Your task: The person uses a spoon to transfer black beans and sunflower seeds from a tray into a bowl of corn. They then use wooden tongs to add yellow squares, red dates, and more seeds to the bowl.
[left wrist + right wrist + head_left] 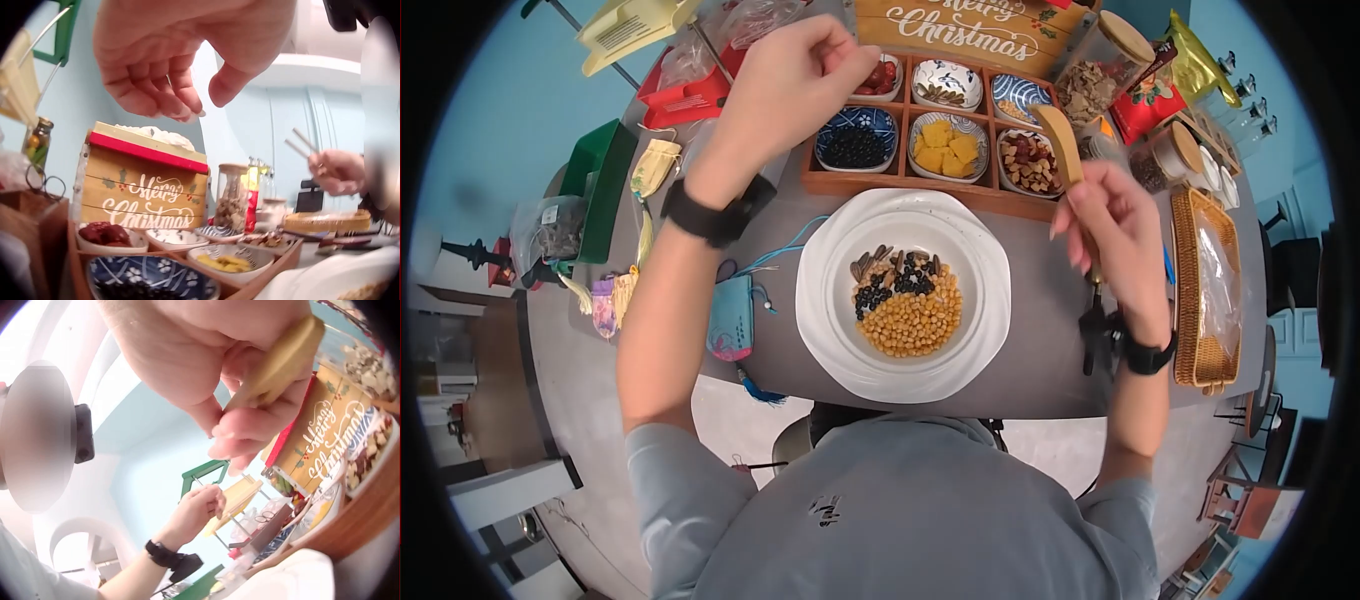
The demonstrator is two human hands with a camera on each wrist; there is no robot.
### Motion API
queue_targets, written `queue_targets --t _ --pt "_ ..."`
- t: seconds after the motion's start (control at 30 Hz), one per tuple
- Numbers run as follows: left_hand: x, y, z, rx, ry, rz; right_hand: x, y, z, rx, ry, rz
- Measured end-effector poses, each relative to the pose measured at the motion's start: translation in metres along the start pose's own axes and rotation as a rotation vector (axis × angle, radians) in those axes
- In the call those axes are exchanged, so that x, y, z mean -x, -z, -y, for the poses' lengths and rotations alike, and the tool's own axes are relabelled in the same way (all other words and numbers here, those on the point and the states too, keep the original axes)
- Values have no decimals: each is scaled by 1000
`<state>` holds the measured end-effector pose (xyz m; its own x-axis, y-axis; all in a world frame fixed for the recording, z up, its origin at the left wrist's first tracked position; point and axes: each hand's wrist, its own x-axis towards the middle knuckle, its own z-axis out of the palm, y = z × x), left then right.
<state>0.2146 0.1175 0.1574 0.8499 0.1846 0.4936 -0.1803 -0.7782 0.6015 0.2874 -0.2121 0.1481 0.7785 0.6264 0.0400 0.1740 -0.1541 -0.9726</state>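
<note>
My left hand [805, 80] hovers over the back left of a wooden divided tray [825, 183], fingers loosely curled around nothing, close above the small bowl of red dried fruit [887, 76]. At the tray's right side my right hand [1115, 235] holds wooden tongs [1058, 138]; their two prongs stick upward in the left wrist view. Between both arms sits a white bowl [825, 345] with yellow kernels [908, 327], black beans [915, 277] and long brown seeds [868, 262]. The tray's other small bowls hold black beans [855, 148], yellow chunks [948, 150] and mixed nuts [1030, 165].
A Merry Christmas wooden box [960, 35] stands behind the tray. To the right are lidded jars [1100, 75] and a wicker basket [1190, 345]. Pouches [730, 320], a green bin [605, 170] and a red bin [690, 90] sit at the left.
</note>
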Motion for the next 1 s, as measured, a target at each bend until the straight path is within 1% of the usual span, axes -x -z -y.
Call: queue_targets --t 0.07,0.1,0.13,0.17,0.2,0.23,0.27,0.37,0.4,0.47,0.63,0.73,0.87,1.0 --pt "-10 -4 1 -217 -109 1 15 -5 -11 -134 -9 -9" --pt "-21 5 1 -258 -124 215 19 -5 -17 -219 -25 -2" --pt "-36 25 -4 -296 -137 432 23 -6 -22 -305 -42 4" --pt "-41 22 -1 -334 -169 436 26 -6 -27 -392 -57 8" --pt "-47 19 2 -372 -201 439 27 -6 -32 -418 -81 4" --pt "-41 -11 18 -407 -252 230 26 -7 -37 -459 -86 -2" --pt "-36 -32 31 -437 -305 19 25 -8 -40 -499 -88 -10" --pt "-44 -50 34 -442 -215 67 21 -5 -54 -579 -80 -23" --pt "-47 -53 32 -415 -106 168 20 -6 -55 -604 -81 -20" --pt "-53 -68 27 -486 -57 238 18 -3 -66 -682 -76 24" --pt "-73 -110 7 -610 83 410 19 -5 -76 -748 -82 46" --pt "-84 -133 4 -667 191 491 19 -4 -78 -787 -86 45" --pt "-91 -148 4 -687 304 540 19 1 -82 -875 -97 53" --pt "-98 -148 3 -697 367 621 19 0 -83 -893 -96 53"
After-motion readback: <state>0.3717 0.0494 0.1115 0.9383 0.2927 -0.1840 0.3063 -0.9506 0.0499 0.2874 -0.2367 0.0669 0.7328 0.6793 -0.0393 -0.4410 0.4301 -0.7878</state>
